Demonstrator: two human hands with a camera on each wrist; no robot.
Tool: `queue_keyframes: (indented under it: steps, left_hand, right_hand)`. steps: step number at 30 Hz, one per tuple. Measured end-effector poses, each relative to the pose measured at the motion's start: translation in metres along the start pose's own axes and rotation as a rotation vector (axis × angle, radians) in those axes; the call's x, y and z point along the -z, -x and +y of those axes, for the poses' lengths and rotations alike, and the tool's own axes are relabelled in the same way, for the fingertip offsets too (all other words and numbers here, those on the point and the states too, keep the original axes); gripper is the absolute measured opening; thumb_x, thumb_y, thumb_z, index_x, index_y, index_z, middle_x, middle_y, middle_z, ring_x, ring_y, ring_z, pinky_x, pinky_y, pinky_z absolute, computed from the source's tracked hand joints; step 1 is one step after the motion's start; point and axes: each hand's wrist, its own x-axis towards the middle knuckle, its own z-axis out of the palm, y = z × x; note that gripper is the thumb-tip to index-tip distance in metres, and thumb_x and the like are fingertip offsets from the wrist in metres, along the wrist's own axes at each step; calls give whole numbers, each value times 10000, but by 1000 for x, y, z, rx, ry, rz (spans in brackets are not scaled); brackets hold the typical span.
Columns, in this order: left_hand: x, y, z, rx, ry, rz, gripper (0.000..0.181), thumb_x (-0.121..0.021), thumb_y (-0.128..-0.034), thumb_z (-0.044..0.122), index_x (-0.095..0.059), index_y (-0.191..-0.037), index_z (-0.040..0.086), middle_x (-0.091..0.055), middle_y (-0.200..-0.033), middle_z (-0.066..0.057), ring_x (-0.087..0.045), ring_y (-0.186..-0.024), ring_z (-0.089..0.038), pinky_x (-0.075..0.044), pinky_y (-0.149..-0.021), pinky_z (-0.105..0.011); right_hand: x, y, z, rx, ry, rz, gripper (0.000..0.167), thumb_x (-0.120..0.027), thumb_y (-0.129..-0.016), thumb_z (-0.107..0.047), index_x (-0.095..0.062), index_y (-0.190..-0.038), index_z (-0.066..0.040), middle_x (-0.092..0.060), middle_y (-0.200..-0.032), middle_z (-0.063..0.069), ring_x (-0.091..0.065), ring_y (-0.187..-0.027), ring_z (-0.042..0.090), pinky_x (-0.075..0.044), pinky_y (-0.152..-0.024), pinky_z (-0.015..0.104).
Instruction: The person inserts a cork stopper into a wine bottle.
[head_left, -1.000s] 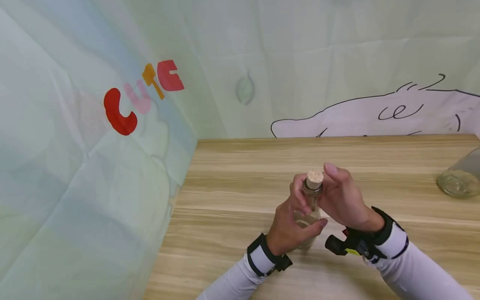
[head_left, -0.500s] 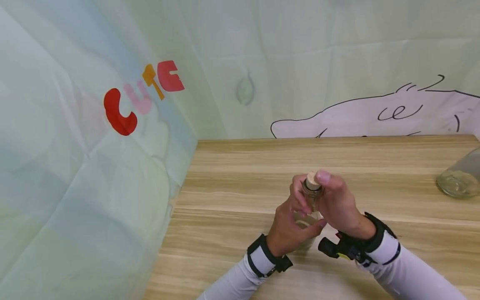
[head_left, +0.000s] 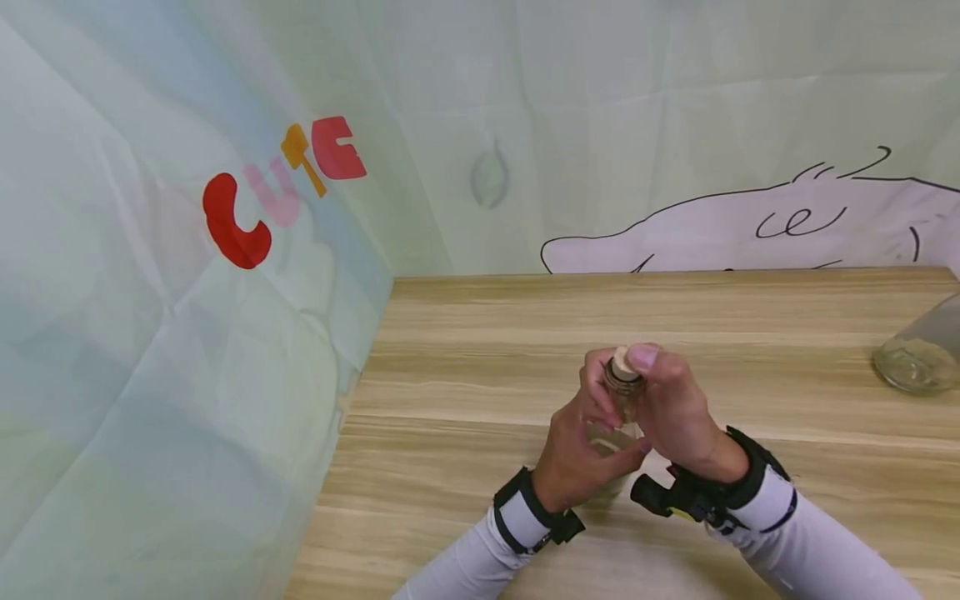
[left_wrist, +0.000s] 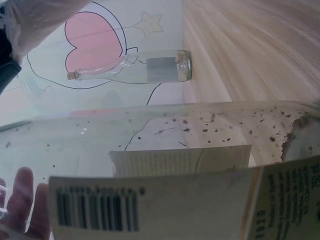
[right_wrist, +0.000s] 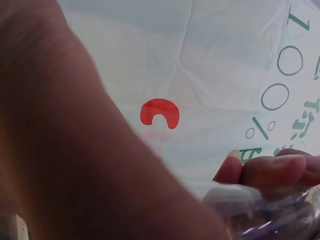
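Note:
A clear glass bottle (head_left: pixel 624 403) stands on the wooden table in the head view, a cork (head_left: pixel 623 367) in its mouth. Wrapped about the upper part of the bottle is my left hand (head_left: pixel 572 457), its thumb on the near side. My right hand (head_left: pixel 677 418) has its thumb against the cork's right side; its other fingers are mostly hidden behind the palm and neck. In the left wrist view the bottle (left_wrist: pixel 165 117) shows dark specks inside the glass and a barcode label (left_wrist: pixel 150 205). The right wrist view shows fingers (right_wrist: pixel 275 170) over the glass.
At the table's right edge stands another clear bottle (head_left: pixel 917 362), partly cut off. The left wrist view shows a corked bottle (left_wrist: pixel 120 70) with a grey label. Printed cloth walls (head_left: pixel 465 100) enclose the wooden table (head_left: pixel 465 350) at the left and back.
My right hand has shifted left and slightly down, and its raised thumb has come onto the cork. The left hand and bottle have hardly moved.

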Motion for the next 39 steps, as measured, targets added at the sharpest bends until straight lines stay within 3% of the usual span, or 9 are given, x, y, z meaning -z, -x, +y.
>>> queue_keyframes:
  steps: [10, 19, 25, 28, 30, 35, 39]
  left_hand:
    - [-1, -1, 0, -10, 23, 4, 393, -821, -746, 49, -539, -1019, 72, -606, -960, -62, -608, -896, -99, -541, -746, -202]
    - [-2, -2, -1, -34, 16, 7, 428, -840, -735, 63, -544, -1044, 64, -621, -1029, -79, -613, -936, -117, -534, -752, -202]
    - [2, -3, -1, -56, 67, 14, 703, -872, -701, 140, -495, -1285, 35, -593, -1106, -84, -583, -934, -133, -537, -776, -248]
    - [6, -1, -3, -80, 108, 18, 831, -898, -654, 144, -451, -1341, 7, -581, -1048, -91, -584, -920, -147, -543, -774, -277]
    - [10, -1, -3, -96, 132, 12, 877, -900, -646, 141, -427, -1369, -11, -593, -1114, -120, -593, -980, -182, -535, -843, -334]
    - [24, 0, -4, -98, 90, 12, 931, -799, -801, 398, -334, -1482, -33, -453, -1461, -198, -496, -1277, -320, -431, -1025, -501]
    - [36, 1, -5, -71, 50, 52, 936, -600, -893, 595, -308, -1504, -51, -395, -1513, -225, -402, -1363, -383, -402, -1040, -558]
  right_hand:
    - [0, -1, 2, 30, 7, 14, 414, -285, -957, -361, -491, -691, -120, -408, -566, 64, -398, -482, 230, -375, -432, 386]
    - [8, 0, 10, 117, -60, -52, 588, -220, -1002, -520, -494, -752, -64, -408, -593, 70, -402, -513, 242, -381, -456, 396]
    - [6, 0, 10, 129, -57, -34, 604, -199, -1017, -490, -503, -748, -43, -425, -594, 81, -413, -517, 239, -382, -496, 411]
    - [5, 0, 9, 134, -54, -25, 604, -191, -1020, -474, -506, -745, -38, -428, -591, 81, -419, -519, 238, -382, -501, 408]
    - [5, 0, 8, 145, -56, -20, 601, -191, -1023, -463, -507, -747, -33, -426, -587, 80, -420, -516, 235, -380, -492, 404]
    - [4, 0, 8, 157, -52, -13, 606, -187, -1028, -453, -506, -734, -29, -419, -573, 77, -424, -510, 237, -383, -495, 404]
    - [3, -1, 8, 146, -31, -17, 627, -166, -1028, -469, -503, -722, -38, -410, -566, 69, -415, -494, 239, -384, -486, 409]
